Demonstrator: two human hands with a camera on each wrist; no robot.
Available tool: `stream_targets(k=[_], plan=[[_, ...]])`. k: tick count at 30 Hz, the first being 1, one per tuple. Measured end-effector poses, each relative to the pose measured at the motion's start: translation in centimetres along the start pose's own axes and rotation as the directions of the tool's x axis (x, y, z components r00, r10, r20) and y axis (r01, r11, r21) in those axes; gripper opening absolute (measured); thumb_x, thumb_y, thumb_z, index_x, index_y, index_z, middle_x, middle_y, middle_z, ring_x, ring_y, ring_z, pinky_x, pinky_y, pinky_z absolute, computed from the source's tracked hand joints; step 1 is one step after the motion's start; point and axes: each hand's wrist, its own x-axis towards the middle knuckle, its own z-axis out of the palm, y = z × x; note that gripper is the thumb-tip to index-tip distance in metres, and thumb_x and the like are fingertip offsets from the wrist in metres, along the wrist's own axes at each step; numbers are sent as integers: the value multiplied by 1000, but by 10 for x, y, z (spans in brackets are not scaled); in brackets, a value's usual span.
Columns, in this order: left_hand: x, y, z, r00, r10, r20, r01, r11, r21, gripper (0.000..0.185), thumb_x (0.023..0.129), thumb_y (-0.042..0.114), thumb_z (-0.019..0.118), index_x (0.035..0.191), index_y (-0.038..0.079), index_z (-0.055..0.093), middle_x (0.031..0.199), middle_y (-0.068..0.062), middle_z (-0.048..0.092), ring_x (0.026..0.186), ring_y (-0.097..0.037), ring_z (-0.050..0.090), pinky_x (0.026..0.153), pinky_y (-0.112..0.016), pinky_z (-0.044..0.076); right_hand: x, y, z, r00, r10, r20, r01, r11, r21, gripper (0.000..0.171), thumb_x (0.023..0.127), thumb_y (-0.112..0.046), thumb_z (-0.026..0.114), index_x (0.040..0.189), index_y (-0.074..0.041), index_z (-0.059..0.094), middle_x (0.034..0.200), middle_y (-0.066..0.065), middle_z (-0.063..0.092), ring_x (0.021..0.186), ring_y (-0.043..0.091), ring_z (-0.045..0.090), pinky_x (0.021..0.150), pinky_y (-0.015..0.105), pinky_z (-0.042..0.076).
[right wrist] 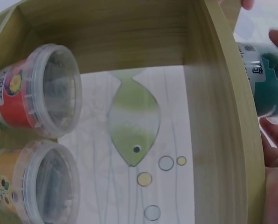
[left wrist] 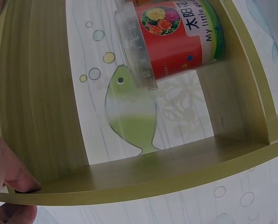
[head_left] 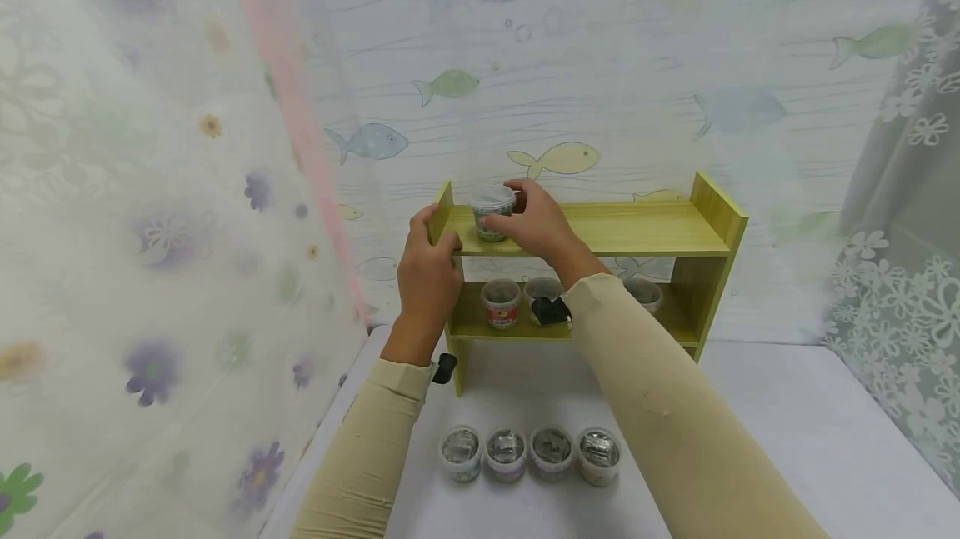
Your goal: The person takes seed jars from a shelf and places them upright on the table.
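The right hand (head_left: 534, 227) curls around an upright tub (head_left: 492, 211) standing at the far-left end of the shelf's (head_left: 637, 231) top board, while the left hand (head_left: 427, 268), just left of it, grips the shelf's left end panel.

Behind, a pale wall covering (head_left: 600, 64) printed with fish and bubbles. To the left, a sheer curtain (head_left: 135, 231) with purple and yellow flowers and a pink stripe; to the right, white floral lace (head_left: 900, 289). Below, a white tabletop (head_left: 787, 431). Soft, even light throughout.
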Motion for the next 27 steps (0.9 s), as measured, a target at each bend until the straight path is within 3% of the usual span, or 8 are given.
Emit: stream_targets(k=[7, 15, 27], plan=[[0, 0, 0, 1000, -2, -3, 2, 1000, -2, 14, 88, -5, 64, 91, 7, 71, 146, -22, 51, 110, -40, 66, 78, -50, 62, 0, 1, -2, 999, -39, 11, 38, 998, 48, 92, 86, -60, 76, 160, -18, 38, 150, 9, 52, 135, 25, 52, 107, 49, 50], [0, -1, -2, 1000, -1, -2, 1, 1000, -4, 13, 89, -4, 64, 91, 7, 70, 146, -22, 51, 110, -40, 66, 77, -50, 62, 0, 2, -5, 997, -65, 33, 61, 991, 118, 80, 90, -54, 76, 154, -17, 47, 148, 6, 56, 134, 23, 56, 108, 47, 51], [0, -1, 1, 1000, 1, -1, -1, 1000, -16, 11, 92, -1, 64, 91, 8, 70, 146, -22, 52, 111, -39, 66, 74, -49, 62, 1, -1, -11, 998, -34, 44, 35, 999, -11, 79, 90, -57, 73, 154, -19, 48, 144, 5, 57, 126, 23, 58, 100, 48, 54]])
